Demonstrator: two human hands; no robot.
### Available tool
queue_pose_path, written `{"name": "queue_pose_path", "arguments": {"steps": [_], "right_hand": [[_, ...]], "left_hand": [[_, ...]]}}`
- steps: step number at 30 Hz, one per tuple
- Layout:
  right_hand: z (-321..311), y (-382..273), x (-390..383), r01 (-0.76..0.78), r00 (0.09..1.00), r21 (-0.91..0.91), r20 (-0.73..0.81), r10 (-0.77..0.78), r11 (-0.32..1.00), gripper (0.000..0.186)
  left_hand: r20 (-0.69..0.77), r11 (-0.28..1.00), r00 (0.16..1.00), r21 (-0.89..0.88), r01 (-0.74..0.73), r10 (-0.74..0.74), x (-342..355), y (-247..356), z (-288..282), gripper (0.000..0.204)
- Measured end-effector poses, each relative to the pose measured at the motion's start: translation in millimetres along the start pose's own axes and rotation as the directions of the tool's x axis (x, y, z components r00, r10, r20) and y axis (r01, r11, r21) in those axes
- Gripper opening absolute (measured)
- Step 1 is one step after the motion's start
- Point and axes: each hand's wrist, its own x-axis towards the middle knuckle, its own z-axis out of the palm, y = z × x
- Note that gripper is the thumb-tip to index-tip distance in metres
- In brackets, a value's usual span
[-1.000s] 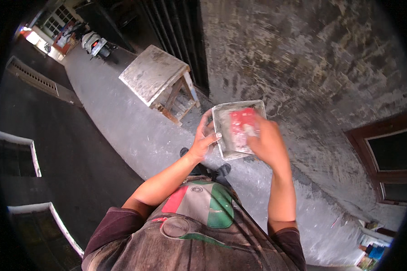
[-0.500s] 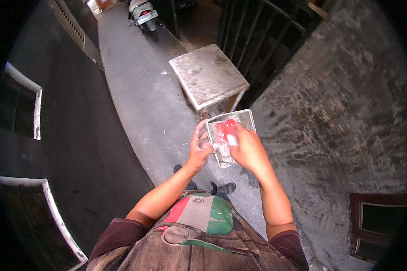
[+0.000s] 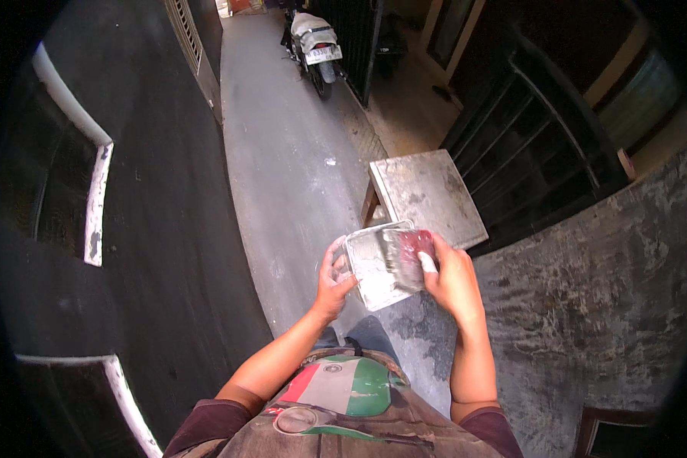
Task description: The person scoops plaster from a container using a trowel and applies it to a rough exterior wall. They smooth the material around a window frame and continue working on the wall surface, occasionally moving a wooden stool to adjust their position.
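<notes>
My left hand (image 3: 333, 287) grips the left side of a rectangular container (image 3: 375, 273), its thumb over the rim. The container is tilted, and whitish material coats its inside and edges. My right hand (image 3: 456, 281) is closed on a wide brush (image 3: 411, 255) with a red upper part and greyish bristles, blurred by motion. The brush lies over the container's right side and touches or nearly touches it. White residue covers my right thumb and some left fingers.
A worn pale table (image 3: 431, 191) stands just beyond the container, next to a black metal gate (image 3: 538, 130). Farther up the grey path (image 3: 282, 153) a motorcycle (image 3: 317, 49) is parked. A dark wall (image 3: 164, 252) runs along the left, a patchy grey wall (image 3: 580, 305) along the right.
The view has swung right, and the table and motorcycle sit differently in it. The brush has shifted from inside the container to over its right side.
</notes>
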Motion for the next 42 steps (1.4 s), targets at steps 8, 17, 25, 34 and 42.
{"name": "queue_pose_path", "arguments": {"steps": [8, 17, 25, 34, 42], "right_hand": [[74, -1, 97, -0.033, 0.982, -0.144, 0.181, 0.059, 0.989, 0.053], [70, 40, 249, -0.015, 0.992, -0.177, 0.117, 0.037, 0.984, 0.05], [79, 78, 369, -0.312, 0.95, -0.276, -0.098, 0.296, 0.909, 0.048], [65, 93, 475, -0.604, 0.797, -0.234, -0.165, 0.581, 0.762, 0.053], [65, 80, 454, -0.68, 0.502, 0.253, -0.522, 0.689, 0.688, 0.061]], "left_hand": [[-0.058, 0.989, 0.998, 0.148, -0.01, 0.018, 112, -19, -12, 0.091], [0.009, 0.996, 1.0, 0.092, -0.012, 0.011, 272, 12, 6, 0.087], [0.033, 0.992, 0.991, 0.006, 0.13, -0.13, 392, -19, 5, 0.09], [0.262, 0.843, 0.822, -0.053, 0.535, -0.506, 538, -24, -12, 0.083], [0.415, 0.584, 0.49, 0.134, 0.801, -0.767, 612, -2, 1, 0.067]]}}
